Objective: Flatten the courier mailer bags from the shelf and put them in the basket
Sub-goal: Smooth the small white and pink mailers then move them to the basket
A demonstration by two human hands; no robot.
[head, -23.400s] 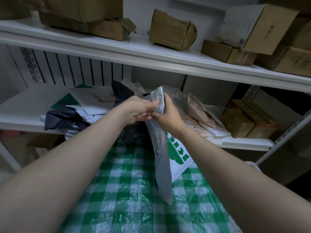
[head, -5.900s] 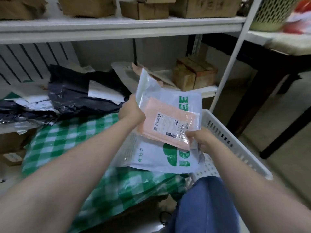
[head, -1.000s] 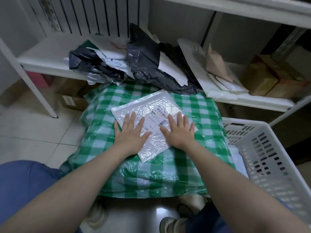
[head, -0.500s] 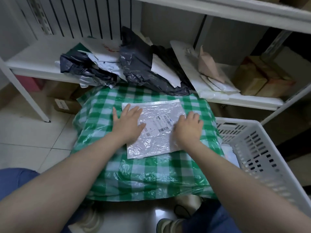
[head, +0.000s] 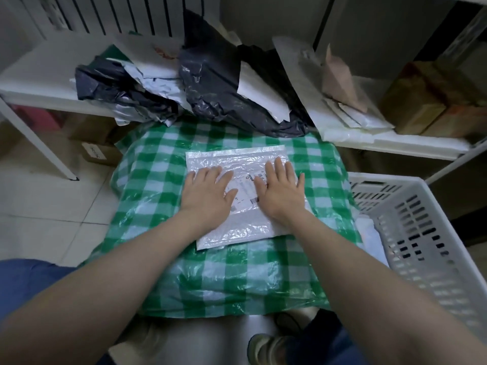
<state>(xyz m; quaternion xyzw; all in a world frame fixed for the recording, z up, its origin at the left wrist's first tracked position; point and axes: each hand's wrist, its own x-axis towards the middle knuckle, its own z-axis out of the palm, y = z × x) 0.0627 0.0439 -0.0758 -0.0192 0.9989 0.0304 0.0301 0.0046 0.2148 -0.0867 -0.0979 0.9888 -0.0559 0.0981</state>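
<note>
A white bubble mailer (head: pixel 241 225) with a printed label lies flat on the green checked plastic cover (head: pixel 210 280) in front of me. My left hand (head: pixel 208 193) presses on its left half with straight, spread fingers. My right hand (head: pixel 283 191) presses flat on its right half, partly hiding the label. Crumpled black mailer bags (head: pixel 213 83) and white ones (head: pixel 263 93) are heaped on the white shelf (head: pixel 42 75) behind. The white slotted basket (head: pixel 427 233) stands at the right, with a white mailer (head: pixel 371 238) lying inside.
Pinkish and white mailers (head: pixel 340 83) lean at the shelf's right, beside brown cardboard boxes (head: pixel 427 101). More boxes (head: pixel 95 151) sit on the tiled floor under the shelf. My shoe (head: pixel 268 349) shows below the covered surface.
The mailer has been squared up on the checked cover. Both hands now lie flat with fingers spread on it; the right hand's fingers were bent at the mailer's right edge half a second ago.
</note>
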